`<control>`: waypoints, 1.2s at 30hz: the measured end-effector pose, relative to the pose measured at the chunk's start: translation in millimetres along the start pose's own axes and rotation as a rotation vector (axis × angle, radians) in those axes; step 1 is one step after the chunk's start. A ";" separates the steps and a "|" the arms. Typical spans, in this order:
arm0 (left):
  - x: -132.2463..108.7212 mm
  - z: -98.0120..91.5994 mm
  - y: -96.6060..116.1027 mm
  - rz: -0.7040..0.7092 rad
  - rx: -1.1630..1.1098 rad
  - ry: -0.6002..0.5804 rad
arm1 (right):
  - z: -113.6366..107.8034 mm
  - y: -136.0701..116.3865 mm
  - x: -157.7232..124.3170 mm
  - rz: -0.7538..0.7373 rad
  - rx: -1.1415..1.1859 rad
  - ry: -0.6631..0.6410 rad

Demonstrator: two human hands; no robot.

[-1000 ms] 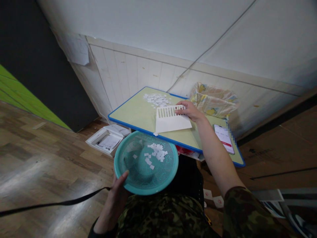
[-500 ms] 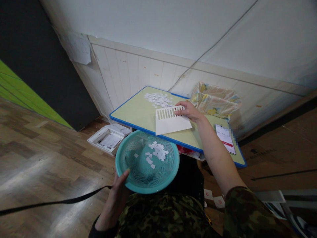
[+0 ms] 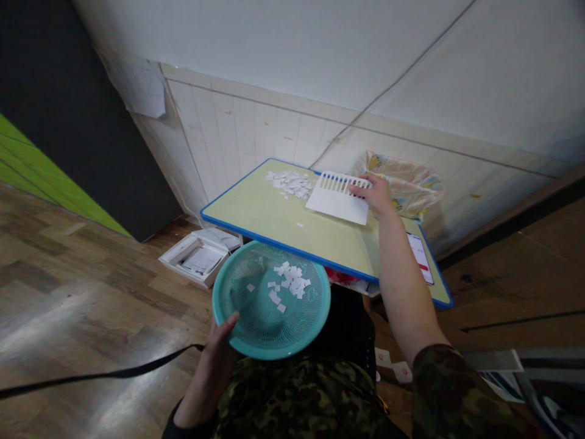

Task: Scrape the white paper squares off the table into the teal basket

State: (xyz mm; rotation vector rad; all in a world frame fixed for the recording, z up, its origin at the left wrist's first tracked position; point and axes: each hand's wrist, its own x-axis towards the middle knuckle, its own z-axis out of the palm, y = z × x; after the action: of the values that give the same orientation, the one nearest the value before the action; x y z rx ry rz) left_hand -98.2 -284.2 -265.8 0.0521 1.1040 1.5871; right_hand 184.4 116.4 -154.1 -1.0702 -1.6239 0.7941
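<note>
My left hand (image 3: 222, 341) grips the near left rim of a teal plastic colander (image 3: 315, 326), thumb over the edge. Several small white paper pieces (image 3: 292, 279) lie inside it. The colander is just below the front edge of a light green table (image 3: 247, 201) with blue edging. My right hand (image 3: 375, 194) is closed on the slotted end of a flat white plastic scraper (image 3: 337, 204), which is over the table. Left of the scraper is a pile of white paper pieces (image 3: 289, 183), and one single piece (image 3: 300, 225) lies nearer the front edge.
A cloth-lined basket (image 3: 397, 183) stands behind my right hand. A phone (image 3: 419, 257) lies on the table's right side, partly behind my forearm. An open white box (image 3: 196, 259) sits on the floor at left. A cable (image 3: 388, 91) runs down the wall.
My right hand has moved the scraper back and to the right, away from the table's front edge. A single paper piece now shows there. My left hand and the colander are nearly still.
</note>
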 end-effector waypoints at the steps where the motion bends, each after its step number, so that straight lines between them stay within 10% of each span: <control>1: 0.8 -0.6 -0.2 -0.005 -0.002 0.001 | -4.6 4.4 2.6 0.000 -0.021 0.024; 21: 4.9 -7.9 -4.6 -0.056 0.043 0.004 | -14.8 6.4 -0.3 0.053 -0.073 -0.080; 36: 7.4 -6.5 -6.0 -0.019 0.000 0.007 | 29.5 -22.9 -22.4 0.017 -0.007 -0.391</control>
State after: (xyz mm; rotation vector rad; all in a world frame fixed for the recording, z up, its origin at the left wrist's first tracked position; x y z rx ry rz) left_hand -100.1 -282.9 -277.1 0.0359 1.1066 1.5714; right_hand 152.6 86.8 -151.0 -0.9757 -1.9451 1.0583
